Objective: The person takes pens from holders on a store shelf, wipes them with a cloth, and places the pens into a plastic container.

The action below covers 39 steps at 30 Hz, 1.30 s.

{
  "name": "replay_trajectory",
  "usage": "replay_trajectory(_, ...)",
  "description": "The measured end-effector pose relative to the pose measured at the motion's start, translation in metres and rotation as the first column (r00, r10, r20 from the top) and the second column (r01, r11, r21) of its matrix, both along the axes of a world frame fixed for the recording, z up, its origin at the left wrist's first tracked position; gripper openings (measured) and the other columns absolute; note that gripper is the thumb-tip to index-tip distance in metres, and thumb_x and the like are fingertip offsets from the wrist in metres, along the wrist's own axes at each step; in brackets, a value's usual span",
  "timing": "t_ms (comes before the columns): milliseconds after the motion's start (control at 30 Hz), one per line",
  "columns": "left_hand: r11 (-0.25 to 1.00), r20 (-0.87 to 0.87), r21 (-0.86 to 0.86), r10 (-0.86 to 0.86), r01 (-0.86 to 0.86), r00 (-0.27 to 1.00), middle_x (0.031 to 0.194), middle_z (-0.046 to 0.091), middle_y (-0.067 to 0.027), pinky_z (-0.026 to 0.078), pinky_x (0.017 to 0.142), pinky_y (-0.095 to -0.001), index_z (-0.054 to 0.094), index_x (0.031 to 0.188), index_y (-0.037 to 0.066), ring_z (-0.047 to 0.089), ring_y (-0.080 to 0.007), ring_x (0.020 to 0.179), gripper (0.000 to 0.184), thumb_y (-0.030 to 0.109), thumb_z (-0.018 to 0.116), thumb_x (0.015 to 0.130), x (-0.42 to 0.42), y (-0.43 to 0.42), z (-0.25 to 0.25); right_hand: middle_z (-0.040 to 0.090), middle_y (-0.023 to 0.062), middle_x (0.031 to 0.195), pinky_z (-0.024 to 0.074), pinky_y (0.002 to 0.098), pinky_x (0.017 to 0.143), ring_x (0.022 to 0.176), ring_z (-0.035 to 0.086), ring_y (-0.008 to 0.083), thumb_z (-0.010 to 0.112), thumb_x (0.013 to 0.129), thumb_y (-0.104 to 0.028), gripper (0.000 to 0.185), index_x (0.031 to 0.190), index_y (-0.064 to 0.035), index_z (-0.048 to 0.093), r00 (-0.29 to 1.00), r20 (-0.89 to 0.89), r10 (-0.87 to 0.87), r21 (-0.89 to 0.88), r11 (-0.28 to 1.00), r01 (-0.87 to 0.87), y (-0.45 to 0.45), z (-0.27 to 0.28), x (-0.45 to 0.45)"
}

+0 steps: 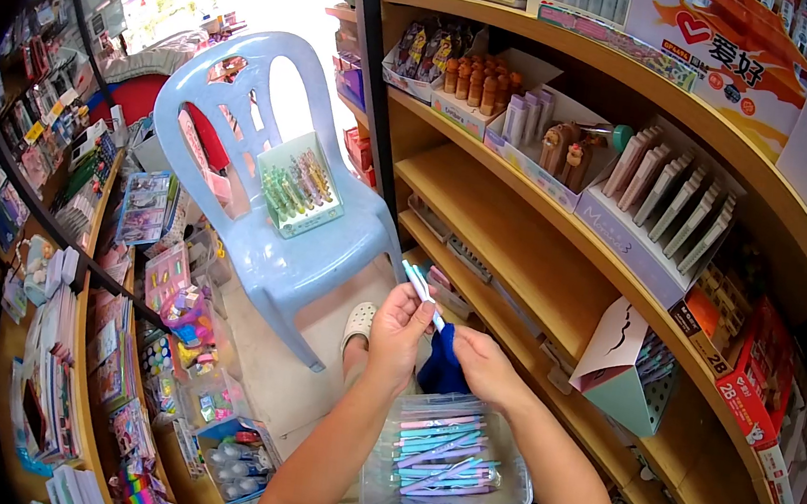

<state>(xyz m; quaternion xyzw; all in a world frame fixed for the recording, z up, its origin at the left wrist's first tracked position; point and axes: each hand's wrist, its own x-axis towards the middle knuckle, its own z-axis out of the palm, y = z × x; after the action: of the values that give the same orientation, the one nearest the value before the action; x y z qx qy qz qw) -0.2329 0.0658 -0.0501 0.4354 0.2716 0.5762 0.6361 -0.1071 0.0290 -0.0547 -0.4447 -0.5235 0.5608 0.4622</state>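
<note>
My left hand [402, 320] is closed around a few slim pens [417, 279] in white and light blue, their ends pointing up and away from me. A dark blue cloth [446, 366] is bunched in my right hand [482, 365], pressed against the lower part of the pens. Below both hands, a clear plastic box [378, 476] rests near my lap. Several pastel pens in teal, purple and pink [444, 454] lie loosely inside it. How many pens my left hand holds is partly hidden by the fingers.
A blue plastic chair [306, 265] ahead carries a display box of pens [301, 184]. Wooden shelving [491, 197] curves along the right, with stationery boxes and a tilted pen box [626, 365]. Crowded shelves [85, 344] and plastic bins [215, 395] line the left.
</note>
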Motion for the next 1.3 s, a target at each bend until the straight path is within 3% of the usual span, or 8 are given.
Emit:
replay_trajectory(67,1.0,0.001,0.023,-0.021,0.02,1.0,0.079,0.056,-0.0036,0.039,0.065,-0.0211,0.052,0.101,0.001,0.05,-0.0092,0.069,0.02,0.012,0.053,0.084,-0.001,0.0,0.0,0.052,-0.0009,0.064,0.0394,0.0216,0.047,0.052,0.049,0.0076,0.04,0.088,-0.021,0.021,0.082,-0.0059,0.053,0.977,-0.196,-0.083,-0.204,0.978,0.043,-0.003,0.006,-0.002)
replay_trajectory(200,0.986,0.047,0.053,-0.16,0.157,0.986,0.081,0.056,-0.0051,0.04,0.069,-0.0221,0.05,0.104,0.0,0.052,-0.0111,0.074,0.024,0.013,0.054,0.083,0.002,-0.002,0.004,0.053,0.0002,0.062,0.0405,0.0212,0.045,0.049,0.05,0.0087,0.043,0.087,-0.022,0.022,0.074,-0.0079,0.054,0.94,-0.328,-0.092,-0.365,0.93,-0.037,-0.001,0.013,0.006)
replay_trajectory(667,0.93,0.211,0.007,-0.361,0.368,0.908,0.088,0.054,-0.0056,0.038,0.077,-0.0236,0.045,0.112,-0.003,0.049,-0.013,0.083,0.032,0.011,0.05,0.084,0.002,-0.003,0.009,0.056,-0.0016,0.069,0.0426,0.0186,0.05,0.056,0.052,0.0054,0.046,0.088,-0.028,0.023,0.085,-0.0074,0.056,0.88,-0.467,-0.085,-0.39,0.913,-0.118,-0.005,0.028,0.012)
replay_trajectory(900,0.979,0.297,-0.01,-0.192,0.204,0.935,0.086,0.053,-0.0054,0.039,0.075,-0.0232,0.049,0.104,0.001,0.05,-0.0123,0.079,0.022,0.006,0.05,0.083,-0.002,0.003,-0.003,0.053,-0.0026,0.068,0.0403,0.0199,0.048,0.055,0.048,0.0054,0.043,0.089,-0.025,0.021,0.086,-0.0071,0.054,0.905,-0.422,0.044,-0.293,0.938,-0.183,-0.001,0.012,0.006)
replay_trajectory(1000,0.995,0.334,-0.032,-0.081,0.097,0.939,0.085,0.053,-0.0041,0.039,0.074,-0.0234,0.05,0.1,0.003,0.05,-0.0116,0.078,0.017,0.007,0.05,0.083,-0.004,0.005,-0.005,0.058,0.0011,0.083,0.0466,0.0217,0.063,0.071,0.055,0.0078,0.045,0.089,-0.021,0.024,0.099,-0.002,0.054,0.881,-0.452,0.141,-0.276,0.917,-0.289,0.002,0.002,0.014)
replay_trajectory(1100,0.998,0.376,-0.066,0.014,0.012,0.927,0.085,0.053,-0.0026,0.038,0.074,-0.0234,0.051,0.098,0.006,0.05,-0.011,0.079,0.015,0.008,0.05,0.084,-0.008,0.007,-0.005,0.058,0.0016,0.081,0.0467,0.0217,0.061,0.068,0.055,0.0086,0.045,0.089,-0.021,0.023,0.098,-0.0017,0.054,0.889,-0.441,0.12,-0.286,0.921,-0.266,0.001,0.001,0.013)
replay_trajectory(1200,0.988,0.424,-0.134,0.131,-0.081,0.896,0.085,0.053,-0.0017,0.038,0.073,-0.0235,0.051,0.098,0.008,0.049,-0.0105,0.079,0.014,0.01,0.049,0.085,-0.013,0.012,-0.008,0.052,-0.0013,0.066,0.0417,0.0208,0.048,0.054,0.049,0.0073,0.044,0.089,-0.025,0.021,0.082,-0.0071,0.053,0.927,-0.373,0.042,-0.336,0.925,-0.177,-0.002,0.011,0.008)
replay_trajectory(1300,0.967,0.467,-0.206,0.233,-0.151,0.853,0.084,0.053,-0.0016,0.037,0.072,-0.0236,0.05,0.098,0.009,0.049,-0.0102,0.078,0.012,0.012,0.048,0.086,-0.019,0.018,-0.009,0.052,-0.0007,0.065,0.0418,0.0213,0.047,0.053,0.049,0.0078,0.046,0.088,-0.026,0.022,0.08,-0.0069,0.052,0.907,-0.421,-0.018,-0.334,0.933,-0.137,-0.004,0.013,0.011)
